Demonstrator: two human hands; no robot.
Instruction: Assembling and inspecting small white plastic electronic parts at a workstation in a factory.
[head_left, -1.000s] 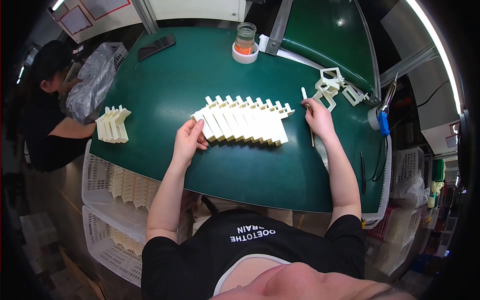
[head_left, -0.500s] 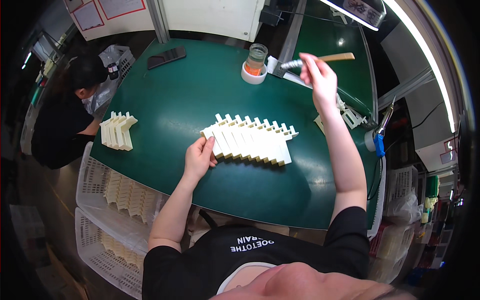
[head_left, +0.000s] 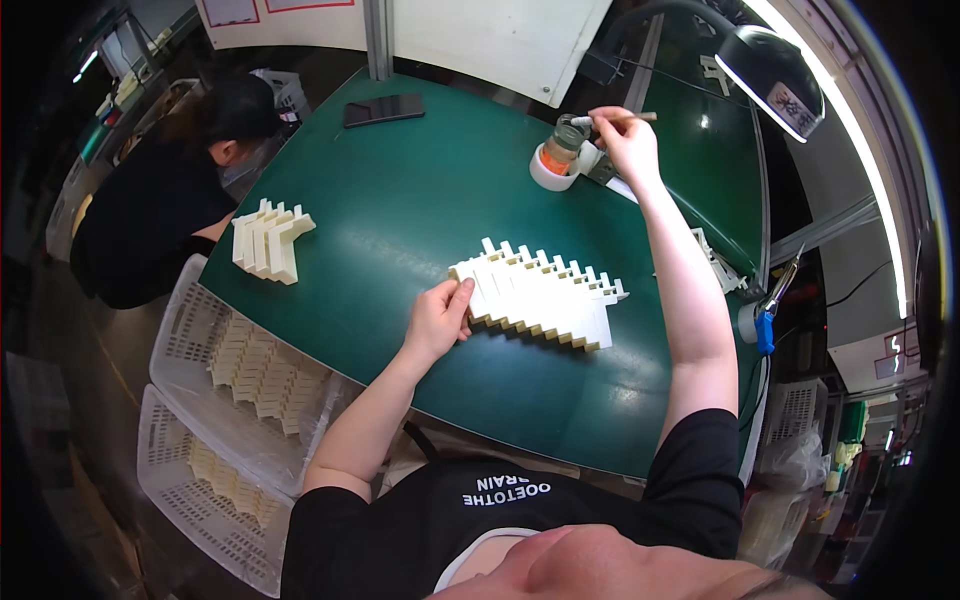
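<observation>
My left hand (head_left: pixel 438 320) is closed on the left end of a slanted row of cream-white plastic parts (head_left: pixel 540 300), which overlap closely on the green table (head_left: pixel 400 185). Up at the far right, my right hand (head_left: pixel 630 145) pinches a thin brush-like stick (head_left: pixel 647 117) with a tan handle and a pale wrapped end. That pale end points left, over the mouth of a glass jar (head_left: pixel 567 138) with something orange low in it. A white ring-shaped holder (head_left: pixel 553 182) surrounds the jar's foot.
A smaller stack of cream parts (head_left: pixel 268 245) stands at the table's left, with a dark phone (head_left: pixel 385 110) farther back. White crates (head_left: pixel 180 340) of similar parts sit below left. A blue-handled tool (head_left: pixel 765 330) is at the right edge. A person in black (head_left: pixel 150 220) crouches at left.
My right hand has brought the stick left and down to the jar's mouth. My left hand keeps its hold on the row. The whole view has shifted somewhat.
</observation>
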